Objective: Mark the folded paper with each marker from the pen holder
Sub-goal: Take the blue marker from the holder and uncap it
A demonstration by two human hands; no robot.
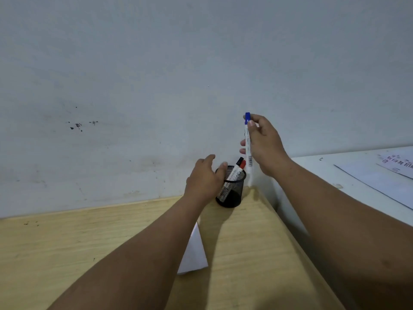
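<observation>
Here the right hand (264, 146) grips the blue marker (248, 145) — upright.

office or study corner. you face a wooden desk (67, 253), mesh pen holder (232, 193), printed papers (393, 171) on a white table (330, 171), bare scuffed wall (156, 63).

Single head-worn wide-angle view, looking forward and slightly down.

The camera sits above and behind both forearms, facing a pale grey painted wall (156, 74) that fills the upper two thirds of the frame. The light wooden surface (67, 242) occupies the lower part, close beneath the lens, its far edge curved by the wide angle. No second view shares the scene.
</observation>
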